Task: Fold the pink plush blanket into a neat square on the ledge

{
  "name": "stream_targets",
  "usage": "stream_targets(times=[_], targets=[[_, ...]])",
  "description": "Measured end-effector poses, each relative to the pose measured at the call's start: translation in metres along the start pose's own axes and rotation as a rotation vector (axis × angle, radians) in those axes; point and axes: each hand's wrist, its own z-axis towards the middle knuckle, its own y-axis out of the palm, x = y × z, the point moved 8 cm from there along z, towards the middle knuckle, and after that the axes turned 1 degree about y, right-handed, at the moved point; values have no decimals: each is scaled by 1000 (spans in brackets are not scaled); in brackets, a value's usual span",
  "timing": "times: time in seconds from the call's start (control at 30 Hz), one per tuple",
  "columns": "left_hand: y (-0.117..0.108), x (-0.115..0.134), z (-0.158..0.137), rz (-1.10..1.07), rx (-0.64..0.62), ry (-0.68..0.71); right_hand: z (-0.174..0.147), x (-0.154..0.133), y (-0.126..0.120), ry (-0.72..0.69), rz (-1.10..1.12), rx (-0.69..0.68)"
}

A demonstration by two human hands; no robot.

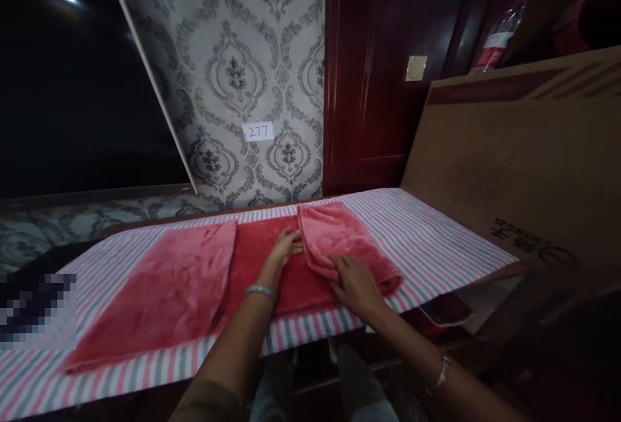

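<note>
By the right hand point(358, 283), the inner edge of a red blanket's point(301, 289) right flap is grasped. The same edge is met farther back by the left hand point(285, 246) (whether pinched, cannot be told). The blanket, both ends folded inward, is laid on striped cloth point(422, 234). Rightward, a cardboard box point(466, 144) is seen.
</note>
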Motion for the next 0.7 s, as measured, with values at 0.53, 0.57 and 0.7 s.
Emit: stream_targets(times=[0.53, 0.57, 0.7], targets=[[-9, 34, 7, 85, 184, 271, -21, -61, 8, -289, 111, 250], [-20, 29, 3, 95, 189, 244, -23, -66, 17, -307, 112, 213], [-48, 9, -8, 119, 183, 158, -34, -75, 32, -311, 161, 215]])
